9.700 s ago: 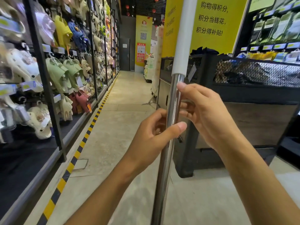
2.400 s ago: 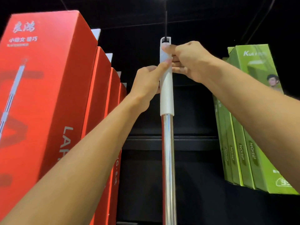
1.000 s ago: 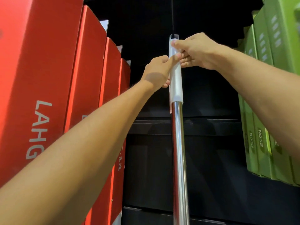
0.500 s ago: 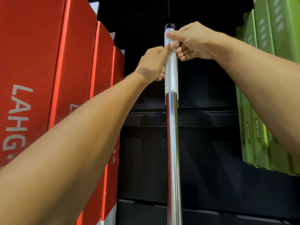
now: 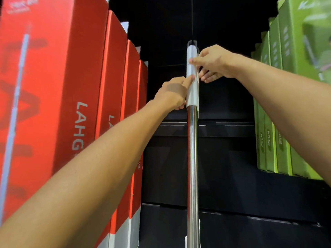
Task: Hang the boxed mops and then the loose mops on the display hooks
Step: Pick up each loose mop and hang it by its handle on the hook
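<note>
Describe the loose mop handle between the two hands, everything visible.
The mop handle stands upright between red boxes and green boxes. Its shaft is shiny chrome-like metal; the top is a white plastic-looking grip with a hanging loop. The left hand touches the grip's lower part, the right hand pinches higher up. The mop head is out of view.

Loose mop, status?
Both hands on the mop's white grip: left hand low, right hand pinching higher. Top loop at the hook; seating unclear. Red boxes left, green boxes right, gap clear.
</note>
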